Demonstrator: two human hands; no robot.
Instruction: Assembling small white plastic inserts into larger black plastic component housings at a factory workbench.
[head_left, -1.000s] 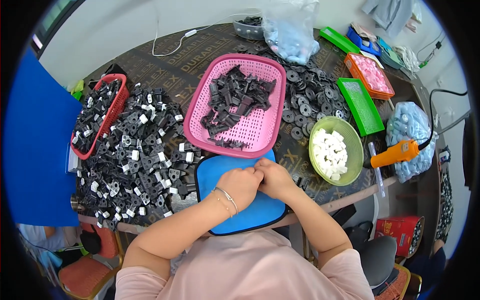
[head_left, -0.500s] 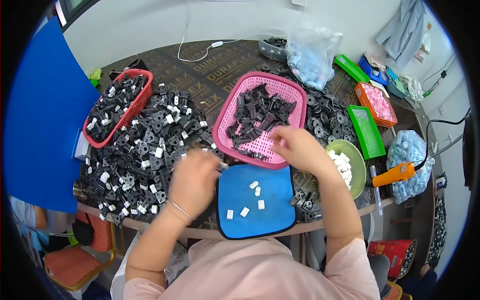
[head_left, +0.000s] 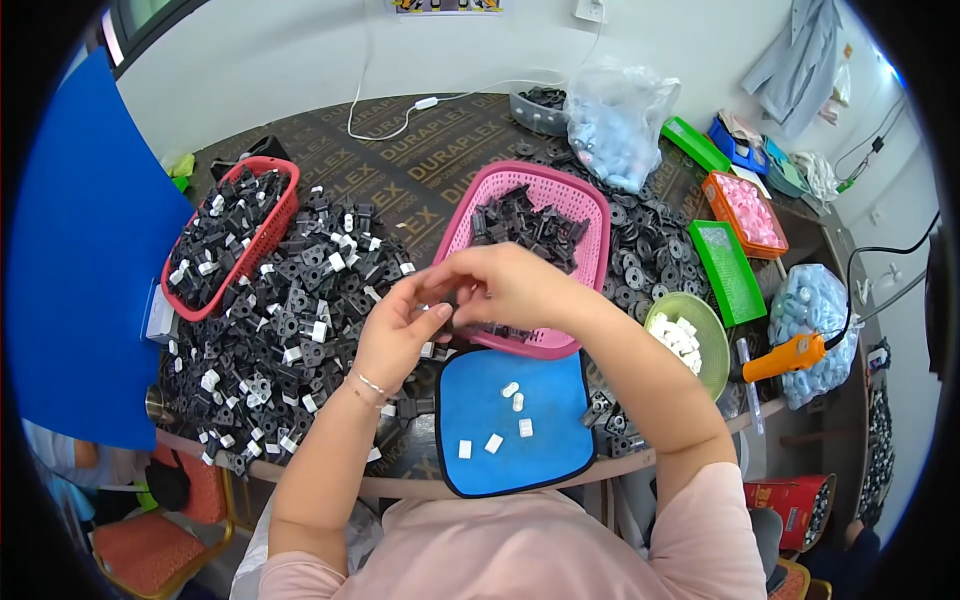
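Dark worktop (head_left: 350, 165), white wall (head_left: 250, 75) beyond far edge; blue mat (head_left: 560, 385) — near edge. Left hand (head_left: 392, 335), right hand (head_left: 510, 288): fingers (head_left: 428, 322) curled — grip unclear.

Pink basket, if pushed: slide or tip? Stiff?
The pink basket would probably slide rather than tip, being wide and low. It looks like perforated plastic, so likely light, with slight flex. The loose black parts inside may shift.

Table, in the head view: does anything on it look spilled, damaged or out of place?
The black-and-white parts heaped loose beside the red basket look spilled, because similar parts fill it; the heap could be deliberate. No damage shows.
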